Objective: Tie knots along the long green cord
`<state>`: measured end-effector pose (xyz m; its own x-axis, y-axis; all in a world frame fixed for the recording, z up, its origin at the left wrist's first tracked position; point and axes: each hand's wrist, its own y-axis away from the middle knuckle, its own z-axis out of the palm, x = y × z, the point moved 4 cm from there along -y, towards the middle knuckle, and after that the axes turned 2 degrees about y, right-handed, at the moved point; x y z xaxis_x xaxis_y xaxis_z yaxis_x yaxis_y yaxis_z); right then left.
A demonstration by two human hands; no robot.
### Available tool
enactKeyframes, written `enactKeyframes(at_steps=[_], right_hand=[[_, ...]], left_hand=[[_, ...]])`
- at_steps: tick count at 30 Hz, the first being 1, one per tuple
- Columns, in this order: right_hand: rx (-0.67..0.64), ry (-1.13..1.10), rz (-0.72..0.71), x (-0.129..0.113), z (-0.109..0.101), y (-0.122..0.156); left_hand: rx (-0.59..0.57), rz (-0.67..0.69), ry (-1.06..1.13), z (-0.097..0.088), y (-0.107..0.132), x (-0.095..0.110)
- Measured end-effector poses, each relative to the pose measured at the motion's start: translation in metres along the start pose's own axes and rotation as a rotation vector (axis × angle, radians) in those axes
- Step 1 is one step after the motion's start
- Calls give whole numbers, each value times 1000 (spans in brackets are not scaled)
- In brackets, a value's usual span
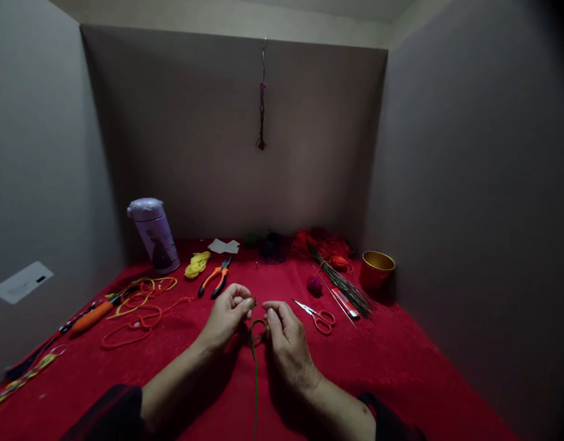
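Observation:
A green cord (255, 380) runs up from the near edge of the red cloth and curls into a loop between my hands. My left hand (229, 312) pinches the cord's small knotted end between thumb and fingertips. Just to its right, my right hand (289, 343) is closed, thumb against forefinger, at the side of the loop; its fingertips partly hide the cord there. Red-handled scissors (316, 315) lie right of my right hand, their blades pointing toward it. Beyond my left hand rest orange-and-black pliers (213, 280).
On the red cloth (401, 367) stand a purple bottle (156, 239) and a red-gold cup (376, 272). Yellow yarn (198, 264), a twig bundle (344, 285), a magenta ball (314, 285) and tangled red cords (139, 324) lie around. A braided piece (262, 116) hangs from a hook.

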<state>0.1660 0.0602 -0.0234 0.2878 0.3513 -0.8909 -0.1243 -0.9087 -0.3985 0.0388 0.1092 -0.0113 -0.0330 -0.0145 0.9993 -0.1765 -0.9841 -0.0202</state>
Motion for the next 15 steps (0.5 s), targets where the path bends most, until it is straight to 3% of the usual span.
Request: enactKeyframes(at_steps=[9, 15], right_hand=[[-34, -55, 20, 3, 3, -1], [-13, -129, 72, 13, 5, -2]], left_hand=[[-46, 244, -171, 10, 10, 6], [-89, 70, 35, 12, 12, -1]])
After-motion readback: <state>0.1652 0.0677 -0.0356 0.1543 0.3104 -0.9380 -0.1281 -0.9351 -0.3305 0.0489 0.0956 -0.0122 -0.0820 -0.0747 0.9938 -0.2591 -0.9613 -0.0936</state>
